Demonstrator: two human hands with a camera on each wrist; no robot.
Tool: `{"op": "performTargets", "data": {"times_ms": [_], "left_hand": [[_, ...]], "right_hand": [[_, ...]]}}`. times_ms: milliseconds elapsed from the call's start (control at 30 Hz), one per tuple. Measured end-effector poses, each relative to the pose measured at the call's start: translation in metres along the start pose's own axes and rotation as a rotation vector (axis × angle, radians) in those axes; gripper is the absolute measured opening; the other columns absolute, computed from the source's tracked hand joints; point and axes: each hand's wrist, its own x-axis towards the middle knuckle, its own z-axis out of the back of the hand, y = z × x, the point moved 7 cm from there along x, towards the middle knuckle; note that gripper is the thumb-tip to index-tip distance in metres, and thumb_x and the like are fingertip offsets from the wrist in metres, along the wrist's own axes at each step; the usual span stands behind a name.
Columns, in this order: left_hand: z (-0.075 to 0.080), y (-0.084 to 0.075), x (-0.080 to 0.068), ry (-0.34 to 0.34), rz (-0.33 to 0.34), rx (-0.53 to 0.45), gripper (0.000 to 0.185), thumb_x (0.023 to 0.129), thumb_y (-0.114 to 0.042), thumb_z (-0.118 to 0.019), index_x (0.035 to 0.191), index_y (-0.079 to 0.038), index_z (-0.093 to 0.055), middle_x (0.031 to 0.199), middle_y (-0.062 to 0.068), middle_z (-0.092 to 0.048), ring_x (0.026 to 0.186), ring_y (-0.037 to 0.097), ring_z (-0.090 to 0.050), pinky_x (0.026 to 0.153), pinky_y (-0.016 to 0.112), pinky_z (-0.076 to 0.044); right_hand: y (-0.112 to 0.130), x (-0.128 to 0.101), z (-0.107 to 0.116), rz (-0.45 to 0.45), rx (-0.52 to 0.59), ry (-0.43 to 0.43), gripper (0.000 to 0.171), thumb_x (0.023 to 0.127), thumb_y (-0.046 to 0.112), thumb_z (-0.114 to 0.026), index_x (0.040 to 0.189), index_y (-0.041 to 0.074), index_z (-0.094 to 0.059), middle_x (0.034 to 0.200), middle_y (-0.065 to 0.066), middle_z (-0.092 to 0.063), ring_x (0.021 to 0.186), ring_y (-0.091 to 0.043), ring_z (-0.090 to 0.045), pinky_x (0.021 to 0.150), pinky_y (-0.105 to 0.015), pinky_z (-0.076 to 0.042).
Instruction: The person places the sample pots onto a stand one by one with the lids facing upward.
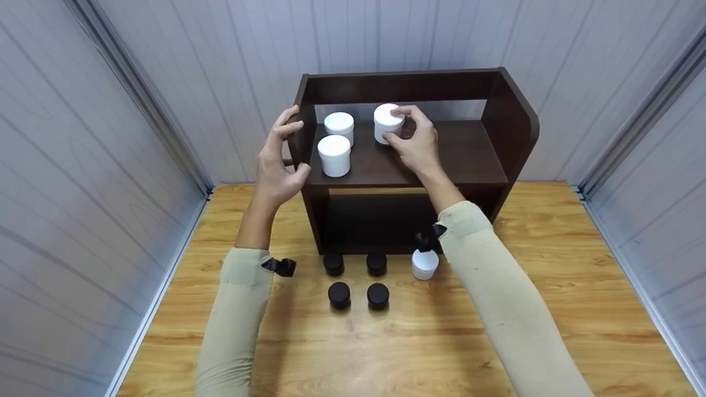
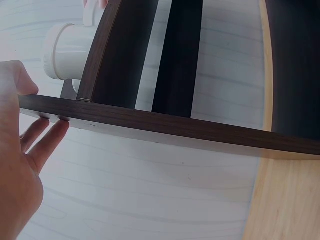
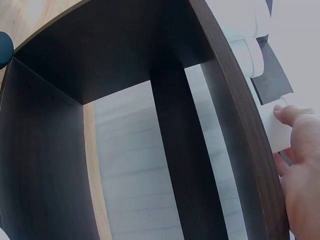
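Fingers of the right hand (image 1: 422, 142) pinch a white jar (image 1: 384, 128) near the shelf's (image 1: 460, 157) back edge; the left hand (image 1: 276, 171) grips its left edge.

Right fingers (image 3: 281, 164) around a white jar (image 3: 273, 128) on the dark shelf (image 3: 244, 125)

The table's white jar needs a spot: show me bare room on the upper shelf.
Bare: the upper shelf between the right hand and the right side panel; narrower, between the held jar and the two white jars crowding the left end.
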Motion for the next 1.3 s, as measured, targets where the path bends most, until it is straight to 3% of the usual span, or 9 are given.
{"op": "performTargets", "data": {"times_ms": [200,400,600,800,1033,1300], "left_hand": [[0.003,-0.001,0.000,-0.003,0.001,0.015,0.070,0.077,0.014,-0.063,0.143,-0.008,-0.063,0.171,0.014,-0.057,0.159,0.028,-0.055,0.103,0.025,-0.055],[0.003,-0.002,-0.001,0.006,0.010,0.010,0.069,0.078,0.014,-0.062,0.144,-0.007,-0.062,0.172,0.015,-0.055,0.161,0.029,-0.054,0.111,0.030,-0.052],[0.003,-0.003,-0.001,0.021,0.014,0.020,0.068,0.080,0.012,-0.063,0.145,-0.007,-0.060,0.173,0.016,-0.053,0.160,0.028,-0.054,0.108,0.030,-0.055],[0.003,-0.001,-0.001,0.009,0.015,0.007,0.070,0.078,0.014,-0.063,0.144,-0.008,-0.062,0.172,0.016,-0.055,0.161,0.029,-0.053,0.114,0.030,-0.053],[0.006,-0.002,-0.002,0.005,0.015,0.034,0.070,0.079,0.014,-0.062,0.145,-0.009,-0.061,0.173,0.014,-0.055,0.158,0.026,-0.056,0.095,0.020,-0.056],[0.006,-0.002,-0.002,0.006,0.024,0.026,0.069,0.079,0.014,-0.062,0.145,-0.008,-0.061,0.173,0.015,-0.054,0.158,0.027,-0.056,0.108,0.026,-0.054]], "right_hand": [[-0.001,0.001,-0.004,-0.010,-0.022,0.026,0.045,0.091,-0.004,-0.087,0.132,-0.002,-0.070,0.139,-0.023,-0.076,0.128,-0.029,-0.076,0.110,-0.035,-0.061],[-0.002,0.000,-0.006,-0.032,-0.064,0.038,0.045,0.090,-0.003,-0.087,0.133,0.001,-0.072,0.137,-0.023,-0.079,0.124,-0.031,-0.079,0.110,-0.038,-0.063],[0.001,-0.002,-0.006,-0.023,-0.073,0.053,0.043,0.092,-0.005,-0.086,0.132,-0.001,-0.072,0.141,-0.023,-0.077,0.129,-0.033,-0.077,0.112,-0.041,-0.062],[0.000,-0.002,-0.007,-0.031,-0.090,0.069,0.045,0.093,-0.005,-0.083,0.137,-0.001,-0.072,0.147,-0.022,-0.074,0.134,-0.035,-0.075,0.115,-0.043,-0.060],[-0.001,-0.002,-0.011,-0.037,-0.127,0.094,0.049,0.095,-0.001,-0.083,0.142,0.002,-0.073,0.154,-0.019,-0.071,0.140,-0.035,-0.073,0.118,-0.043,-0.059],[-0.001,-0.002,-0.011,-0.041,-0.118,0.104,0.051,0.095,-0.001,-0.084,0.145,0.003,-0.073,0.156,-0.019,-0.071,0.140,-0.037,-0.074,0.117,-0.044,-0.060]]}}
